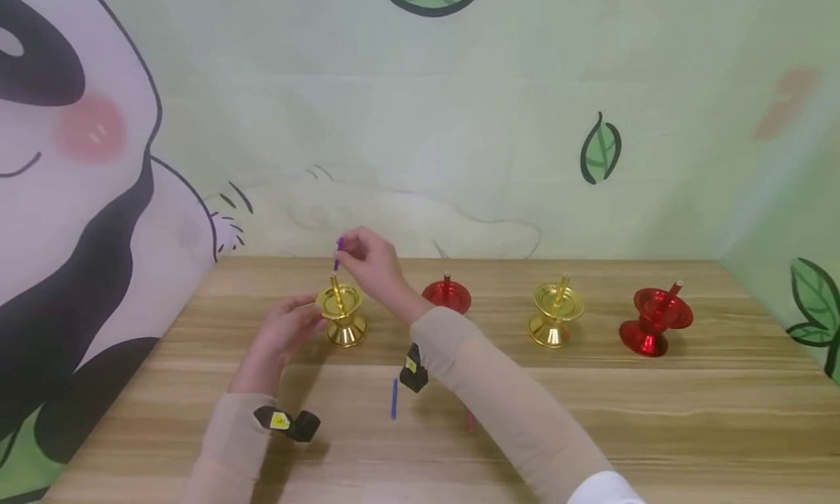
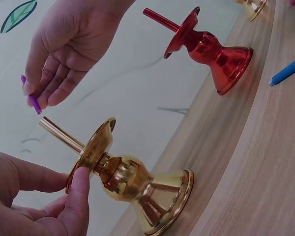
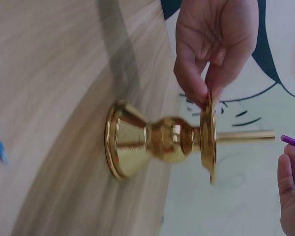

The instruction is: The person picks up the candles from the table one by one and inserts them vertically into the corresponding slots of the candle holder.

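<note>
A gold candlestick [image 1: 346, 332] with a dish and a thin upright tube stands at the left of the row. My left hand [image 1: 289, 330] pinches the dish's rim between thumb and fingers, as the left wrist view shows. Above it, my right hand [image 1: 375, 265] pinches a short purple stick [image 2: 35, 104], which looks like a thin candle. The stick's lower end is just over the tube's open top, with a small gap between them in both wrist views. Most of the right hand is outside the right wrist view.
A red candlestick [image 1: 448, 295] stands partly behind the right forearm. Farther right are another gold candlestick [image 1: 553, 330] and another red one [image 1: 646, 338]. A blue stick [image 1: 394, 399] and a pink stick [image 1: 470, 421] lie nearer on the wooden table [image 1: 735, 409].
</note>
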Demonstrator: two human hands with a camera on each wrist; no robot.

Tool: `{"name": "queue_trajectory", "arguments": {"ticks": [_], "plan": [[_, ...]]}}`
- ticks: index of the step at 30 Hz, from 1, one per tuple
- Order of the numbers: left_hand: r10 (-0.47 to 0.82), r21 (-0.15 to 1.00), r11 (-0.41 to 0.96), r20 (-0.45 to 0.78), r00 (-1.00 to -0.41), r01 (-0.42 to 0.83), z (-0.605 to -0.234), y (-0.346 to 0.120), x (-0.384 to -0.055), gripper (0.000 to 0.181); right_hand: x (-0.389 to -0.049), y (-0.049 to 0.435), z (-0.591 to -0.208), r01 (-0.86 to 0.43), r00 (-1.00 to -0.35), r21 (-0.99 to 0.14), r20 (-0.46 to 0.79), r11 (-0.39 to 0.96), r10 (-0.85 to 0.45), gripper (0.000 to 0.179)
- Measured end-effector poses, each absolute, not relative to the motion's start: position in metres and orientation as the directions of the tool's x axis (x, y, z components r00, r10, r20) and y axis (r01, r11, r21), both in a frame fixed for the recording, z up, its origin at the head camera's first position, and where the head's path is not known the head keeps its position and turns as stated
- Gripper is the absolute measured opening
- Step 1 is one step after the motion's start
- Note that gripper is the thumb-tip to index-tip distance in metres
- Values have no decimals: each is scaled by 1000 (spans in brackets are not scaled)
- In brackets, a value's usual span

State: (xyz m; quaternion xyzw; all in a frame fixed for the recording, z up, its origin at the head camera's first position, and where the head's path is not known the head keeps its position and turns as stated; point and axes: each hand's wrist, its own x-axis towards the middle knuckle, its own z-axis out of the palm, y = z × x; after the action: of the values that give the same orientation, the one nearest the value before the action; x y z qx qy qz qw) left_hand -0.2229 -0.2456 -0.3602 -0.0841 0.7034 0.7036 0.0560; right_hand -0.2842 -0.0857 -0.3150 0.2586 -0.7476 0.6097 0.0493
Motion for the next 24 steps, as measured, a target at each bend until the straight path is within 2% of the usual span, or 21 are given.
{"name": "queue_trajectory", "arguments": {"ticks": [4, 12, 19, 24], "plan": [[-36, 980, 1, -201, -979, -201, -361, -244, -224, 50, -283, -85, -317, -425, -870, -896, 365, 129, -332, 19], [-28, 981, 1, -196, -980, -196, -361, -244, -224, 50, -283, -87, -317, -463, -855, -868, 384, 180, -348, 19], [-21, 981, 1, -193, -981, -193, -361, -247, -224, 50, -284, -89, -314, -618, -762, -734, 471, 282, -444, 16], [-19, 982, -29, -188, -982, -187, -361, -249, -224, 49, -285, -89, -310, -657, -728, -690, 475, 305, -494, 14]]}}
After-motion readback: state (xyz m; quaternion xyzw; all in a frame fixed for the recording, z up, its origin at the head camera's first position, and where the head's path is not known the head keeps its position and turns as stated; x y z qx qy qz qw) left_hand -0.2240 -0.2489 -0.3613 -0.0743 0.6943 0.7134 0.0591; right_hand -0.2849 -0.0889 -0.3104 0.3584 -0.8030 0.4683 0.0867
